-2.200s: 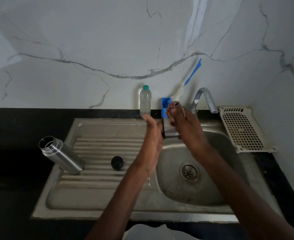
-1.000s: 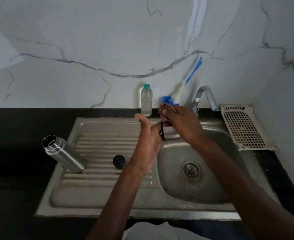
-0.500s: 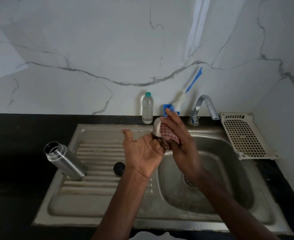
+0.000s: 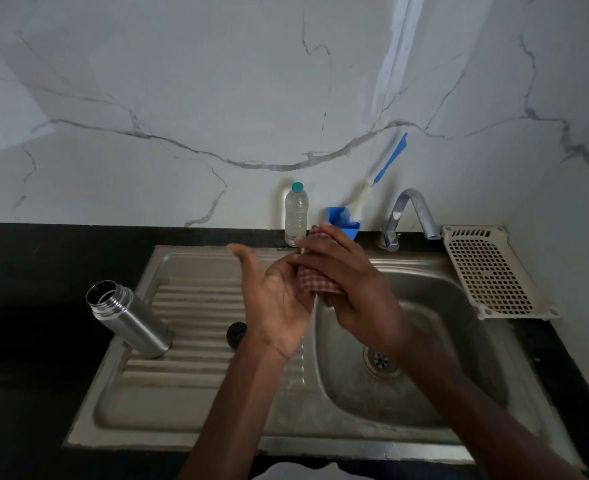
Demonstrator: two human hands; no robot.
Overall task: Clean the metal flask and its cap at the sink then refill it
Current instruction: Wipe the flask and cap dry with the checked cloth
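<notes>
The open metal flask (image 4: 130, 318) stands on the ribbed drainboard at the left, mouth uncovered. A small black stopper (image 4: 236, 335) lies on the drainboard beside my left wrist. Over the edge of the sink basin (image 4: 459, 344), my left hand (image 4: 275, 299) is palm up with the thumb spread, its fingers curled under the metal cap. The cap is almost wholly hidden. My right hand (image 4: 348, 278) grips a red checked cloth (image 4: 315, 280) and presses it over the cap.
A curved tap (image 4: 412, 213) stands behind the basin. A clear plastic bottle (image 4: 296, 214) and a blue holder (image 4: 346, 225) with a blue-handled brush (image 4: 388, 166) sit against the marble wall. A cream plastic rack (image 4: 490, 271) lies at the right.
My left palm has turned upward and both hands have drawn slightly toward me. The cloth in my right hand now wraps over the cap, which showed bare metal earlier.
</notes>
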